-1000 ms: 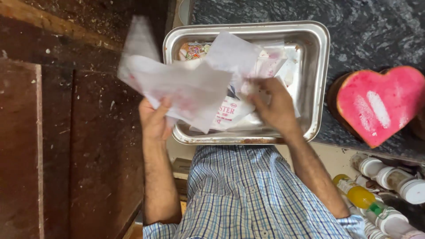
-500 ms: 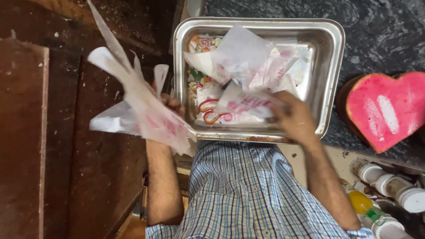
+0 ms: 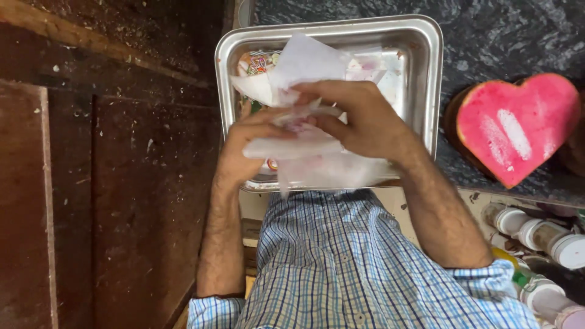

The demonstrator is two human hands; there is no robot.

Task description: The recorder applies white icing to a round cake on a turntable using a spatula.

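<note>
Crumpled white paper sheets, pink-stained, clutched between left hand and right hand above steel tray.

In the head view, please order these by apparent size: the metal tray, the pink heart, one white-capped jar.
1. metal tray, partly covered by hands and paper.
2. pink heart.
3. white-capped jar, clearly smallest.
The jar sits lower and may be nearer the camera; the order holds anyway.

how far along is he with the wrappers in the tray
Done: nothing shows as finished. In hand: the left hand and right hand both grip a bunch of white plastic wrappers over the steel tray. Left: more wrappers lie loose inside the tray.
</note>
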